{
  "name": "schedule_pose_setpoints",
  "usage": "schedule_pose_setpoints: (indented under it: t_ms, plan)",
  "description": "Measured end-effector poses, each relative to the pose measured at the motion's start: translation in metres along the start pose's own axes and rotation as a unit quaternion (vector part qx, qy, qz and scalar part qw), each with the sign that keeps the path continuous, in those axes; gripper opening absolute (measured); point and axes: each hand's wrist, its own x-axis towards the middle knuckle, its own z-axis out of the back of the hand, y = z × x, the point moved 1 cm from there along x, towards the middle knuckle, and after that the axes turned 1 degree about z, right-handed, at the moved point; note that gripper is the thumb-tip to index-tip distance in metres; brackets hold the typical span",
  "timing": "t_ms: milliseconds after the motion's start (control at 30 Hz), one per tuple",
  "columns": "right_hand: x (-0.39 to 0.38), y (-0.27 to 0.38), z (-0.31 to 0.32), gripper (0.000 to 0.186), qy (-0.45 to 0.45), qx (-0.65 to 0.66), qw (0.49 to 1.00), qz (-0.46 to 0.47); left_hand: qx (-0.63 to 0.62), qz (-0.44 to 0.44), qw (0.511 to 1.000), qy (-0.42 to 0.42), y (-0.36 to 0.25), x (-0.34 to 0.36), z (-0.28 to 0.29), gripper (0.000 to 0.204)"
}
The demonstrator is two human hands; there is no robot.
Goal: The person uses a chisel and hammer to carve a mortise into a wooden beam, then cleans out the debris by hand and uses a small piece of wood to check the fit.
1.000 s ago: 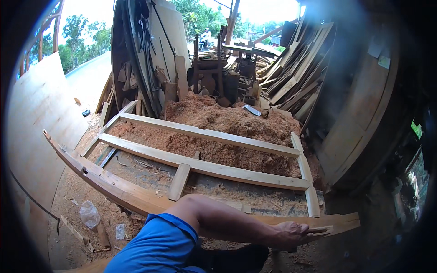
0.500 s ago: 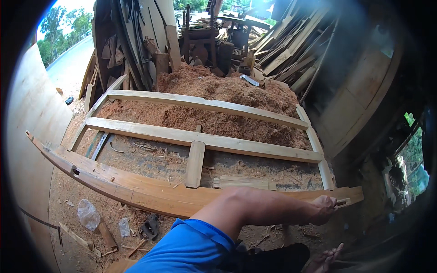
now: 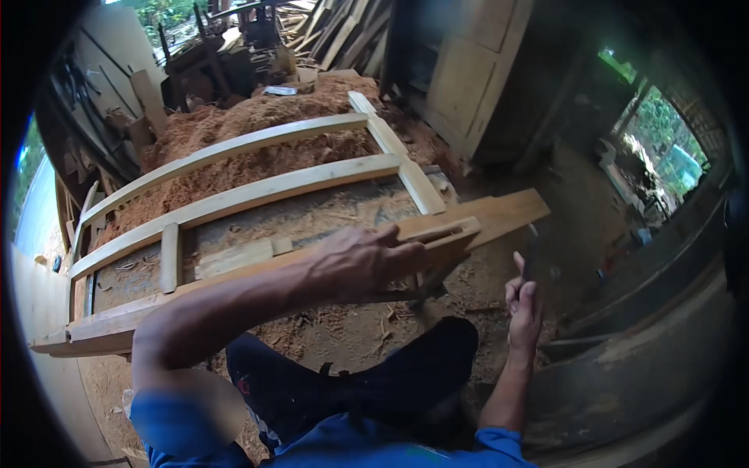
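A long, curved wooden board [image 3: 507,217] lies across in front of me, tapering at its right end. My left hand [image 3: 363,261] is closed over its near edge, beside a narrow slot [image 3: 441,234] cut in the pale wood. My right hand [image 3: 524,312] is raised to the right of the board, apart from it. Its fingers are closed on a slim dark tool [image 3: 530,261] with a pale tip, pointing up; blur hides its exact kind. Behind the board lies a frame of pale rails [image 3: 234,199], with a short upright piece [image 3: 170,257] between rail and board.
Reddish wood shavings [image 3: 257,129] are heaped behind the frame. Timber offcuts [image 3: 343,35] lean at the back, and a wooden cabinet [image 3: 468,86] stands to their right. A large dark timber surface [image 3: 624,374] borders my right side. Loose shavings [image 3: 374,331] litter the ground near my legs.
My view has swung to the right. My left hand still grips the board near its right end. My right hand has come up toward that end and now shows a slim tool.
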Motion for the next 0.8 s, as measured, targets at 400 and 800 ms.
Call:
schedule_pose_setpoints:
  t_ms: [400,800]
  plan:
    - [0.126,0.088,0.023,0.036,0.334,-0.451,0.783,0.267,-0.001,-0.009,0.985,-0.172,-0.016,0.079,0.039,0.037]
    - [0.138,0.127,0.016,0.042,0.135,-0.534,0.603,0.577,-0.402,-0.029,0.914,0.032,-0.048,0.164,0.044,0.029]
